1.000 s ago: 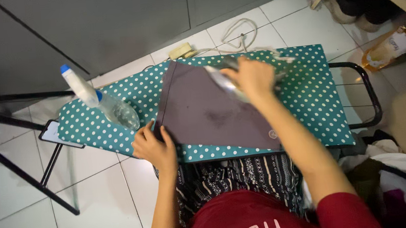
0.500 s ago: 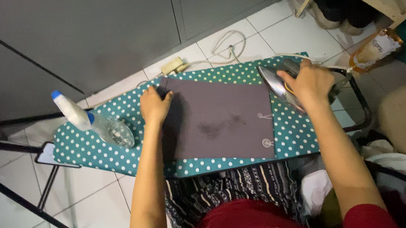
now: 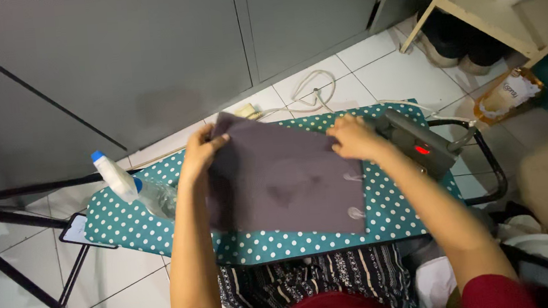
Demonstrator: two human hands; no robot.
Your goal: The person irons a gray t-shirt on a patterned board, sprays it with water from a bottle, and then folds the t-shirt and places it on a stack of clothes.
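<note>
Left hand (image 3: 201, 150) grips the far left corner of a flat, dark grey-purple rectangle of folded cloth (image 3: 282, 179), fingers curled over the edge and lifting it slightly off the surface. Right hand (image 3: 353, 137) pinches the far right edge of the same cloth, fingers closed on the fabric; neither hand holds anything else. The cloth lies across the middle of a low ironing board with a teal cover dotted in white (image 3: 396, 213), its near edge resting on the cover and its far edge raised between the two hands. A darker, damp-looking patch marks the cloth's centre, and two small pale round details, probably buttons, sit near its right edge. Just beyond the right hand, a grey electric iron with a lit red lamp (image 3: 416, 141) is parked at the board's right end, apart from the cloth, its white cord (image 3: 311, 92) trailing over the tiled floor. At the left end a clear plastic spray bottle with a white and blue nozzle (image 3: 134, 186) lies on its side on the cover. Judged from this arrangement, pressing of the visible face appears finished, the iron being set aside; the cloth is being taken up, and any turning, refolding or removal from the board is not yet done.
</note>
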